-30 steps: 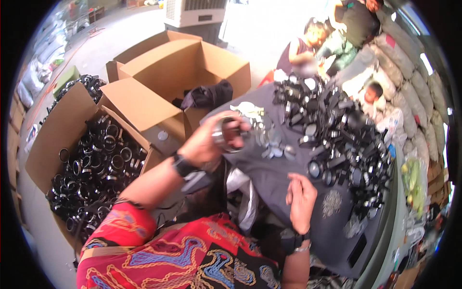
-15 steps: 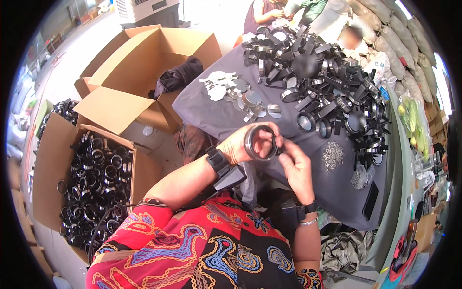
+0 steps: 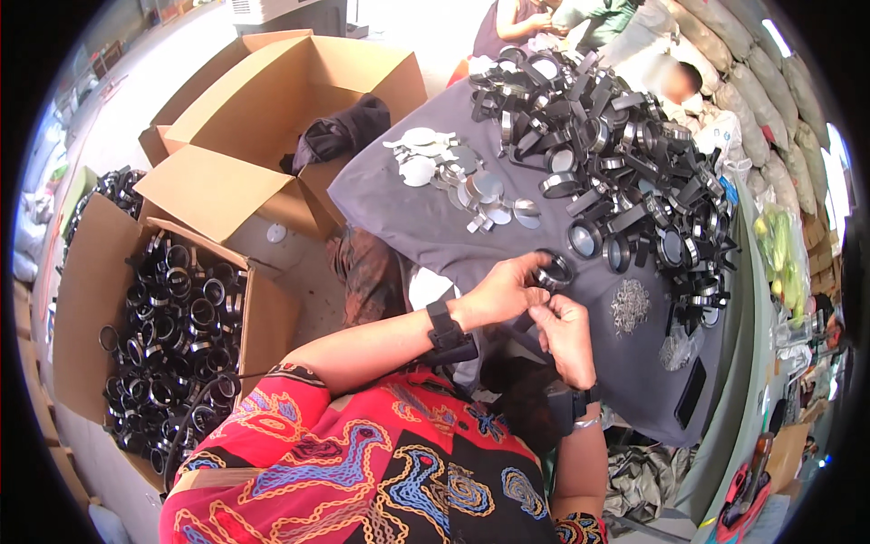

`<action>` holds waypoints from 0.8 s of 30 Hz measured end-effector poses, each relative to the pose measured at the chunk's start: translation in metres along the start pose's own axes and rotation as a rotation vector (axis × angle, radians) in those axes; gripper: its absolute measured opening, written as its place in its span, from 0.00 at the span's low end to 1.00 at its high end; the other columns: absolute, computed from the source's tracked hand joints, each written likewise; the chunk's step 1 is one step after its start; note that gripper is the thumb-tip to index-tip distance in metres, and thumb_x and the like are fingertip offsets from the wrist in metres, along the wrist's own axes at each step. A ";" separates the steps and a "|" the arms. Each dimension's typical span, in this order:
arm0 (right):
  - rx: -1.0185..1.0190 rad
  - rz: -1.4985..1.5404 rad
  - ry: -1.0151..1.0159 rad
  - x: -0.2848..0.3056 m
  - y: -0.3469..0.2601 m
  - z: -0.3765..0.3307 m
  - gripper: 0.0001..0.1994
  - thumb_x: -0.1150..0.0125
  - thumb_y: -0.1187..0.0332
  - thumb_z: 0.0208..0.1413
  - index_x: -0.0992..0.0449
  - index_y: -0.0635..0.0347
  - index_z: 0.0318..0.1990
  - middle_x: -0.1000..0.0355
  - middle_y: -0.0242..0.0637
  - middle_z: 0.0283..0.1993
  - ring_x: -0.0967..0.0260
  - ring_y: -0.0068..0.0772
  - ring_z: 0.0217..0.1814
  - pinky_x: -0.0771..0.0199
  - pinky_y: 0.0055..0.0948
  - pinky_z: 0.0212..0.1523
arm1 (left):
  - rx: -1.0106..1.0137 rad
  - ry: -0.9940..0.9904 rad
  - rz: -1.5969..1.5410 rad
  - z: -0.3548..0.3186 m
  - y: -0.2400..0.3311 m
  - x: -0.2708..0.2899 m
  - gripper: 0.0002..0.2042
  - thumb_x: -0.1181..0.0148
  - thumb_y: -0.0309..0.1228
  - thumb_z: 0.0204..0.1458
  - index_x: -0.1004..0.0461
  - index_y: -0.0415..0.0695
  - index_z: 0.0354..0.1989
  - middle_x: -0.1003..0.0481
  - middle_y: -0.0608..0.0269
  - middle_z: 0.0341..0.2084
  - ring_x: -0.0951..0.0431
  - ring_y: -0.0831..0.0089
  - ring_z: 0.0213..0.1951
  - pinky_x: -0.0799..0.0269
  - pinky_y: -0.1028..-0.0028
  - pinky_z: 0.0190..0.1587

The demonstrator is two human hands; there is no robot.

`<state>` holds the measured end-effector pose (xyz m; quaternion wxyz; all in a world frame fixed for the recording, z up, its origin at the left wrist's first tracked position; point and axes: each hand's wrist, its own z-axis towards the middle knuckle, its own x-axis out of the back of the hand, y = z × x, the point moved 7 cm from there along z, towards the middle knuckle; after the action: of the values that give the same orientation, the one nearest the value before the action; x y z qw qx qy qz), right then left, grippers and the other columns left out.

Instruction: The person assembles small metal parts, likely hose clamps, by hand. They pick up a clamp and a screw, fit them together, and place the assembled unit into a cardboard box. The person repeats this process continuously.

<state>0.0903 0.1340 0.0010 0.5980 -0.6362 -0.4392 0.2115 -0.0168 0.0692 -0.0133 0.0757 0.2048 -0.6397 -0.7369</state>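
Note:
My left hand point(image 3: 504, 292) is closed on a black ring point(image 3: 566, 271) with a shiny inner rim, holding it tilted above the grey cloth. Just below the ring, my right hand point(image 3: 566, 337) has thumb and fingers pinched together against the left fingertips; what sits in that pinch is hidden. Beyond the hands lies a big heap of black ring-shaped parts with handles point(image 3: 616, 163). Flat silver discs point(image 3: 485, 187) are spread at the left of the cloth. A small pile of metal bits point(image 3: 629, 306), too small to name, lies to the right of my hands.
An open carton full of black rings point(image 3: 172, 317) stands at the left. Behind it is another open carton point(image 3: 245, 100) with dark cloth inside. A phone point(image 3: 691, 393) and a clear plastic bag point(image 3: 680, 349) lie at the table's right. Another person point(image 3: 512, 23) sits at the far side near stacked sacks point(image 3: 752, 118).
Both hands have moved; the ring went right and away from me, toward the heap, and is turned differently. My left fingers no longer reach through its opening. The view has shifted slightly.

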 end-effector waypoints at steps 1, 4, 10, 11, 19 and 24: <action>-0.004 -0.100 -0.038 0.002 -0.007 0.001 0.05 0.38 0.74 0.54 0.26 0.62 0.28 0.35 0.25 0.19 0.43 0.12 0.15 0.45 0.17 0.14 | -0.042 0.067 0.066 0.005 -0.009 0.005 0.21 0.42 0.19 0.53 0.34 0.37 0.57 0.26 0.65 0.29 0.28 0.82 0.31 0.29 0.79 0.34; 0.338 -0.333 0.078 0.023 -0.041 0.023 0.03 0.38 0.77 0.51 0.24 0.66 0.33 0.27 0.32 0.25 0.32 0.18 0.23 0.33 0.21 0.24 | -0.113 0.070 0.081 0.006 -0.014 0.010 0.19 0.42 0.20 0.53 0.33 0.36 0.55 0.26 0.67 0.29 0.28 0.82 0.32 0.29 0.78 0.36; 0.547 -0.999 0.001 -0.040 -0.122 0.098 0.13 0.35 0.63 0.51 0.22 0.65 0.36 0.25 0.53 0.33 0.25 0.53 0.38 0.26 0.45 0.38 | -0.487 0.115 0.278 -0.003 0.009 0.007 0.15 0.40 0.23 0.53 0.27 0.40 0.50 0.21 0.57 0.32 0.24 0.76 0.33 0.27 0.71 0.41; 0.476 -1.095 -0.033 -0.052 -0.115 0.116 0.14 0.35 0.61 0.51 0.22 0.64 0.36 0.25 0.53 0.35 0.25 0.54 0.40 0.26 0.46 0.40 | -0.445 0.072 0.275 -0.003 0.009 0.007 0.13 0.40 0.23 0.54 0.26 0.41 0.48 0.21 0.57 0.33 0.23 0.75 0.35 0.27 0.71 0.42; 0.393 -1.350 -0.176 -0.083 -0.096 0.170 0.17 0.35 0.55 0.50 0.20 0.63 0.32 0.24 0.54 0.35 0.25 0.55 0.43 0.26 0.48 0.42 | -0.224 -0.041 0.121 -0.001 0.003 0.004 0.14 0.37 0.21 0.51 0.24 0.40 0.48 0.22 0.65 0.40 0.27 0.78 0.45 0.32 0.73 0.52; 0.510 -1.382 -0.191 -0.091 -0.095 0.170 0.13 0.37 0.60 0.50 0.21 0.63 0.31 0.24 0.52 0.33 0.25 0.56 0.41 0.25 0.47 0.42 | -0.104 -0.075 0.268 0.000 -0.011 0.010 0.18 0.33 0.24 0.48 0.25 0.40 0.49 0.21 0.64 0.37 0.25 0.77 0.37 0.28 0.71 0.43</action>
<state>-0.1219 0.1481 0.0345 0.6830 -0.0349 -0.7268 -0.0634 -0.0246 0.0677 -0.0261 0.1599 0.0856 -0.6248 -0.7594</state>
